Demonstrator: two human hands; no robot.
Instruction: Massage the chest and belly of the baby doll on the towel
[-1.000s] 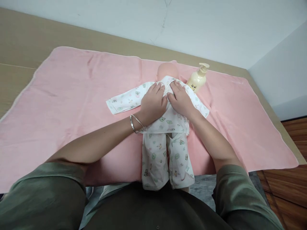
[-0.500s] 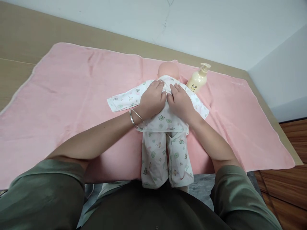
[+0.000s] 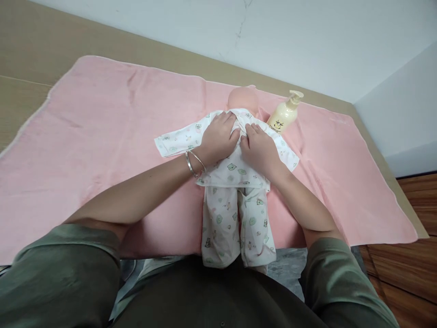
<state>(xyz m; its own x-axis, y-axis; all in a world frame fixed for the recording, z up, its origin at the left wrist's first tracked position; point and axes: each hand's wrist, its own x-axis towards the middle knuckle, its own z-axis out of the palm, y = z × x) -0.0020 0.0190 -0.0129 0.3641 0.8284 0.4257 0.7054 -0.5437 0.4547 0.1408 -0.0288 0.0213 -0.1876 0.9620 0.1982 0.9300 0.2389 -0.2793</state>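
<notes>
A baby doll (image 3: 243, 98) lies on a pink blanket (image 3: 112, 132), its head toward the wall and its legs reaching over the near edge. It wears a white printed top (image 3: 235, 173) and matching trousers (image 3: 221, 228). My left hand (image 3: 219, 136), a silver bangle at its wrist, rests flat on the upper left of the top. On the upper right of the top lies my right hand (image 3: 260, 148), fingers stretched toward the doll's head. Both thumbs point inward near the middle, a small gap between them. The cloth under my palms is hidden.
A cream pump bottle (image 3: 284, 114) leans tilted beside the doll's head on the right. Behind the blanket runs the tan table top (image 3: 164, 57) up to a white wall (image 3: 307, 45). Brown wooden panelling (image 3: 416, 196) shows at the far right.
My right hand has slid slightly toward me over the top, while my left hand stays almost in place. The whole view has shifted a little.
</notes>
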